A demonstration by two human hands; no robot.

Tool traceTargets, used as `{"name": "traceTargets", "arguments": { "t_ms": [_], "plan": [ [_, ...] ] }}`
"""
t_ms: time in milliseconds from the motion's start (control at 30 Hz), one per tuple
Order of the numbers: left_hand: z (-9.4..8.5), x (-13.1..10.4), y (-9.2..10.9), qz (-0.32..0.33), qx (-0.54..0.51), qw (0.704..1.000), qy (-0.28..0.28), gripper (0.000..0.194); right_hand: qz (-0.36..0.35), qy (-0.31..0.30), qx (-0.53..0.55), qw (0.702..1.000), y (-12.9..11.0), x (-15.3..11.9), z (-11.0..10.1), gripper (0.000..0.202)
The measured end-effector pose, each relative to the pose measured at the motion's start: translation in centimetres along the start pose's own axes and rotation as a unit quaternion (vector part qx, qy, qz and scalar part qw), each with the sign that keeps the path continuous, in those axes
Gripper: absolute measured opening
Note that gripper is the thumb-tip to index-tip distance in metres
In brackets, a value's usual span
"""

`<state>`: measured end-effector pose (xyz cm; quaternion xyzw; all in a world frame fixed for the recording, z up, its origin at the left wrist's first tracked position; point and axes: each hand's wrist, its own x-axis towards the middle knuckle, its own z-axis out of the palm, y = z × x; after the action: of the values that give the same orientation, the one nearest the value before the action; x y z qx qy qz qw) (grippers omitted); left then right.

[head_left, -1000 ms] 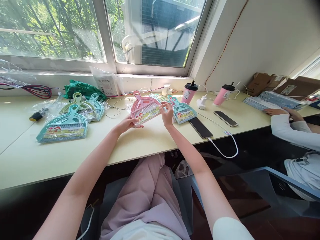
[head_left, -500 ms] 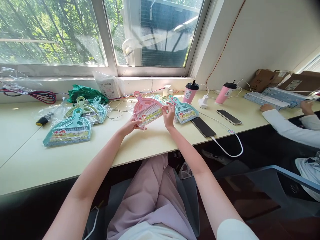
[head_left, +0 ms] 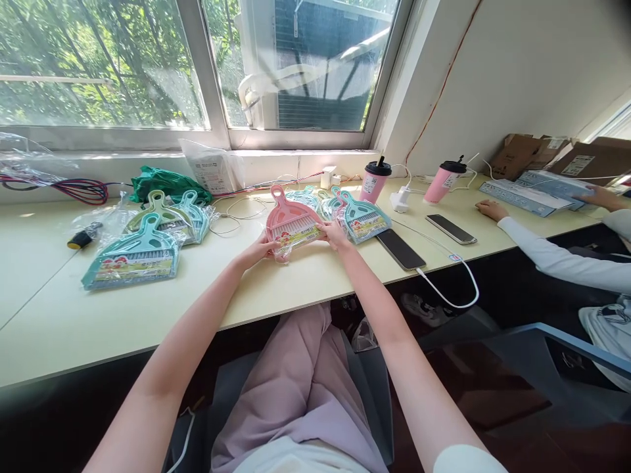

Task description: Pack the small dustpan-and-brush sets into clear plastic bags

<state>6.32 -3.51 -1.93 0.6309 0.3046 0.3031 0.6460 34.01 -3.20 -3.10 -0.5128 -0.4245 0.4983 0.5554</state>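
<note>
Between my hands is a pink dustpan and brush set (head_left: 292,220) in a clear wrapper with a printed label, its handle pointing away from me. My left hand (head_left: 260,252) grips its lower left corner. On its right edge, my right hand (head_left: 334,235) is closed with the fingers near the label's end. Just right of it lies a teal wrapped dustpan set (head_left: 363,218), partly over more wrapped sets. To the left, another teal dustpan set (head_left: 135,259) lies in front of an olive-green set (head_left: 158,209) and a light blue one (head_left: 193,213).
A black phone (head_left: 401,249) on a white cable lies near the table edge, with a second phone (head_left: 451,228) beyond. Two pink cups (head_left: 375,182) stand behind. A screwdriver (head_left: 83,236) lies left. At right, a co-worker's hands rest near blue boxes (head_left: 527,197).
The pink dustpan set has turned flatter and shifted slightly right. My right hand has lowered from its upper right edge to its right side. The co-worker's near hand has moved left.
</note>
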Motion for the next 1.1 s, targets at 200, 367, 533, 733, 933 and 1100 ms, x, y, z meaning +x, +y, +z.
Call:
{"name": "traceTargets", "arguments": {
  "t_ms": [200, 367, 533, 733, 933, 1100],
  "plan": [
    [1.2, 0.3, -0.3, 0.084, 0.046, 0.995, 0.008, 0.141, -0.04, 0.094, 0.018, 0.995, 0.9, 1.2, -0.1, 0.026],
    [3.7, 0.4, -0.4, 0.149, 0.11, 0.974, 0.133, 0.167, -0.065, 0.094, 0.011, 0.993, 1.4, 1.6, 0.0, 0.025],
    [3.6, 1.2, -0.3, 0.13, 0.058, 0.961, 0.237, 0.147, -0.075, 0.044, -0.004, 0.996, 1.5, 1.3, 0.3, 0.032],
    [1.9, 1.9, -0.3, 0.099, 0.01, 0.959, 0.265, 0.073, -0.077, -0.006, 0.024, 0.997, 1.7, 1.2, 1.5, 0.032],
    [1.5, 2.4, -0.4, 0.033, 0.028, 0.951, 0.305, 0.039, -0.086, -0.013, 0.005, 0.996, 1.7, 0.5, 2.0, 0.032],
    [1.7, 2.1, -0.2, 0.037, 0.056, 0.959, 0.276, 0.034, -0.074, -0.05, 0.017, 0.996, 1.0, -0.8, 1.3, 0.038]
  ]
}}
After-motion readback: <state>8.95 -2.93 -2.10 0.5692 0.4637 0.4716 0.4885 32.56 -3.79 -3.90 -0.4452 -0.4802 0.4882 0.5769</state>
